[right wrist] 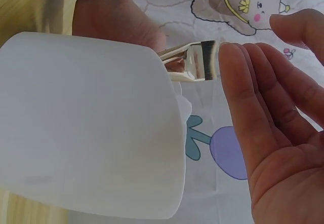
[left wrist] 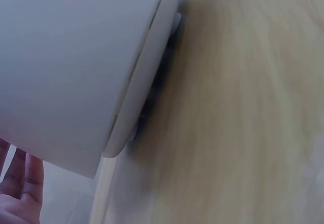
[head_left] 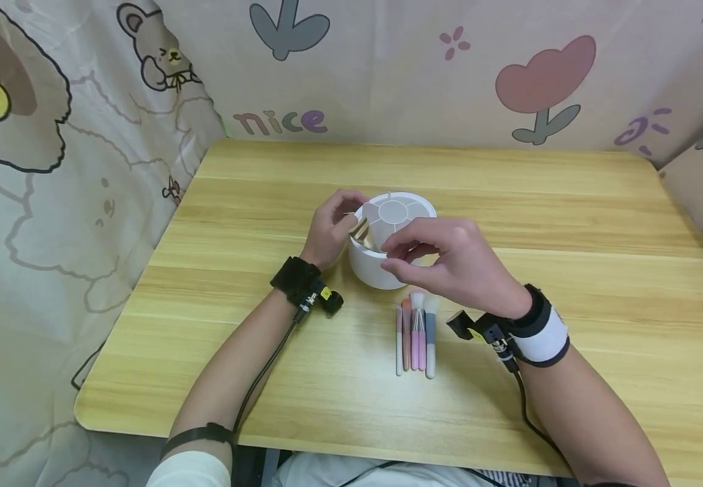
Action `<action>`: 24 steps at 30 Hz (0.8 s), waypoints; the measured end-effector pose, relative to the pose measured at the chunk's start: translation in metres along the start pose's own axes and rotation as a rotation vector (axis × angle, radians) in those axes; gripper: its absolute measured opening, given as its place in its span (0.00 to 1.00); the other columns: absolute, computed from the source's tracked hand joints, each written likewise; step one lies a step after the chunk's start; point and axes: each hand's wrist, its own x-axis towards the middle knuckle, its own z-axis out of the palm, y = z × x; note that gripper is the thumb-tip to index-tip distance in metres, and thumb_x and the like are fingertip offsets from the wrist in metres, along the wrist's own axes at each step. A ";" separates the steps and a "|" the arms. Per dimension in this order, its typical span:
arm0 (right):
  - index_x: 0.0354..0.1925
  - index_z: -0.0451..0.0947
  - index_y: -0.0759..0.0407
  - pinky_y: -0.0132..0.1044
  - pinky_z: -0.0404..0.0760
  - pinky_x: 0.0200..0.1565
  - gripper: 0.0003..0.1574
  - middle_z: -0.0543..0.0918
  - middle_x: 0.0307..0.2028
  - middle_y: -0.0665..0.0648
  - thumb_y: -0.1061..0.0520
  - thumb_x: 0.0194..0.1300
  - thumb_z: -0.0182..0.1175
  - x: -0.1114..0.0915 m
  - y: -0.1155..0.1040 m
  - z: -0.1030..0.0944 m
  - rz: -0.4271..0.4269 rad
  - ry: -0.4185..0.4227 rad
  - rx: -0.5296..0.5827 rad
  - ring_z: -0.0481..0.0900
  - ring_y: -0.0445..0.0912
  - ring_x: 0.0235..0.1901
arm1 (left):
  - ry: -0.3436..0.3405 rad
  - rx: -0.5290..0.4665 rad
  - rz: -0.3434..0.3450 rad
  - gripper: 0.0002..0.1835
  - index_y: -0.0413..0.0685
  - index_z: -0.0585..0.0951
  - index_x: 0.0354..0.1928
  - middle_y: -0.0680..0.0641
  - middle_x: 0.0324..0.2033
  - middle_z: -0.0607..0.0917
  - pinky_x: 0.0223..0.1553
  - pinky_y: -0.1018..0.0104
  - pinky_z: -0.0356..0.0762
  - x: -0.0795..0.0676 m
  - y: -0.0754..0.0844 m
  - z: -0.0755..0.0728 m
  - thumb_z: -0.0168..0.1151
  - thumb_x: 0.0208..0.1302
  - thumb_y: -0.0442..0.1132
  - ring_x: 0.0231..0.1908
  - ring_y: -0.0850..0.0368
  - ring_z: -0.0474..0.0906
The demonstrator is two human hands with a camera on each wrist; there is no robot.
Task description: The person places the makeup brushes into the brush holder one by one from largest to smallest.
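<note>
A white round brush holder (head_left: 378, 270) with a divided top stands on the table. My left hand (head_left: 329, 230) holds it at its left side, thumb by the rim; the left wrist view shows some fingers (left wrist: 31, 181) beside its wall. Inside the holder, near the left hand, are flat makeup brushes (right wrist: 195, 62) with dark-tipped bristles. My right hand (head_left: 457, 260) hovers over the front right of the holder, thumb apart from the fingers and nothing between them. In the right wrist view its fingers (right wrist: 238, 82) stretch out close to the bristles.
Several makeup brushes (head_left: 415, 335) with pink, white and blue-grey handles lie side by side in front of the holder. The wooden table (head_left: 266, 182) meets a printed cloth (head_left: 388, 81) at the back and a draped one on the left.
</note>
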 end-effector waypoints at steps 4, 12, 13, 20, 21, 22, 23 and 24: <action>0.36 0.84 0.57 0.27 0.82 0.36 0.08 0.84 0.34 0.45 0.60 0.54 0.69 -0.002 0.000 -0.001 0.014 -0.004 -0.005 0.81 0.34 0.33 | -0.003 -0.001 -0.001 0.17 0.40 0.76 0.49 0.46 0.44 0.81 0.52 0.62 0.74 0.000 -0.002 0.000 0.50 0.58 0.34 0.45 0.56 0.77; 0.36 0.84 0.56 0.28 0.82 0.34 0.09 0.84 0.33 0.44 0.60 0.53 0.70 -0.011 0.005 -0.001 0.041 -0.019 -0.032 0.81 0.34 0.32 | -0.011 0.003 -0.019 0.17 0.39 0.76 0.50 0.45 0.46 0.80 0.53 0.63 0.73 0.000 0.001 -0.001 0.49 0.58 0.32 0.47 0.54 0.77; 0.36 0.84 0.56 0.28 0.82 0.34 0.09 0.84 0.33 0.44 0.60 0.53 0.70 -0.013 0.006 -0.001 0.043 -0.024 -0.039 0.81 0.34 0.31 | -0.012 0.007 -0.022 0.17 0.39 0.76 0.50 0.44 0.46 0.80 0.54 0.63 0.73 0.000 0.002 -0.001 0.49 0.59 0.32 0.47 0.53 0.77; 0.37 0.84 0.55 0.28 0.82 0.34 0.09 0.84 0.33 0.44 0.59 0.54 0.69 -0.028 0.016 0.000 0.097 -0.075 -0.058 0.81 0.34 0.32 | -0.019 0.013 -0.017 0.17 0.32 0.75 0.50 0.37 0.47 0.79 0.54 0.61 0.73 -0.001 0.012 -0.001 0.48 0.59 0.27 0.49 0.46 0.76; 0.37 0.84 0.55 0.28 0.82 0.34 0.09 0.84 0.34 0.43 0.59 0.54 0.69 -0.030 0.017 0.000 0.107 -0.085 -0.063 0.81 0.34 0.32 | -0.018 0.015 -0.017 0.17 0.32 0.75 0.50 0.37 0.47 0.79 0.54 0.61 0.73 -0.001 0.012 -0.001 0.48 0.59 0.27 0.49 0.46 0.76; 0.37 0.84 0.55 0.28 0.82 0.34 0.09 0.84 0.34 0.44 0.58 0.55 0.69 -0.032 0.019 0.000 0.115 -0.095 -0.070 0.81 0.34 0.32 | -0.016 0.017 -0.020 0.17 0.33 0.75 0.50 0.37 0.47 0.79 0.54 0.62 0.73 -0.001 0.011 -0.001 0.49 0.59 0.28 0.49 0.47 0.76; 0.38 0.83 0.55 0.28 0.82 0.33 0.09 0.84 0.34 0.43 0.58 0.55 0.69 -0.034 0.020 0.000 0.124 -0.105 -0.077 0.81 0.34 0.32 | -0.014 0.019 -0.022 0.17 0.34 0.75 0.50 0.38 0.47 0.80 0.54 0.62 0.73 -0.001 0.010 -0.001 0.49 0.59 0.28 0.48 0.48 0.76; 0.38 0.83 0.54 0.27 0.82 0.33 0.09 0.84 0.34 0.43 0.57 0.55 0.68 -0.036 0.022 0.000 0.131 -0.114 -0.084 0.80 0.34 0.32 | -0.011 0.019 -0.025 0.17 0.35 0.75 0.50 0.40 0.47 0.80 0.54 0.62 0.73 0.000 0.008 -0.001 0.49 0.59 0.29 0.48 0.50 0.76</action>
